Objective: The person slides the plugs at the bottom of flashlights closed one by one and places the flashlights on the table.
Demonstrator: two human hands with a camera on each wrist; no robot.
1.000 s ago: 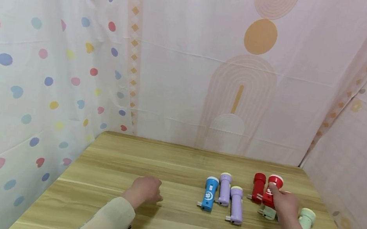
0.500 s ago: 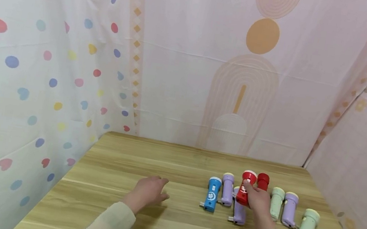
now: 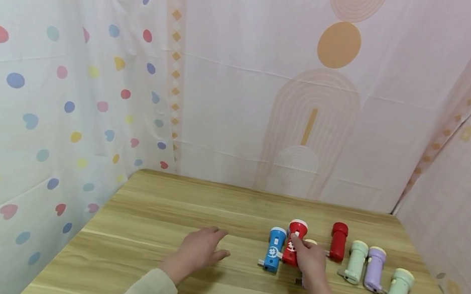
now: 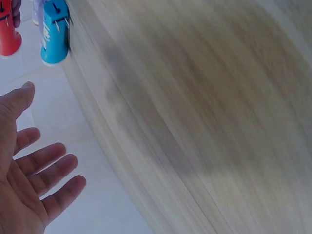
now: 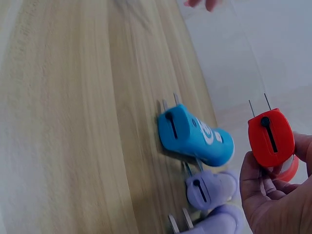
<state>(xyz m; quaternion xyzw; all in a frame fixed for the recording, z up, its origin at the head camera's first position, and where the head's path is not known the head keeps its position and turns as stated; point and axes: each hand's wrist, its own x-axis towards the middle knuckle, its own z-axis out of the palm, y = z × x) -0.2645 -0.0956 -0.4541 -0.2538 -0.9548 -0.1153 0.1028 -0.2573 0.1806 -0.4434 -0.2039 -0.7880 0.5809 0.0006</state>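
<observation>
My right hand grips a red flashlight with a white head rim, held above the table beside a blue flashlight. In the right wrist view the red flashlight shows its end with two metal plug prongs sticking out. Under it lie two purple flashlights, mostly covered by the hand in the head view. My left hand hovers left of the blue flashlight, fingers spread and holding nothing. The left wrist view shows this hand with its palm bare.
On the right of the wooden table lie a dark red flashlight, a green one, a purple one and another green one. A patterned curtain hangs behind the table and along both sides.
My right hand has carried the red flashlight leftward from the right group to beside the blue one. My left hand has shifted slightly right, and its fingers have straightened.
</observation>
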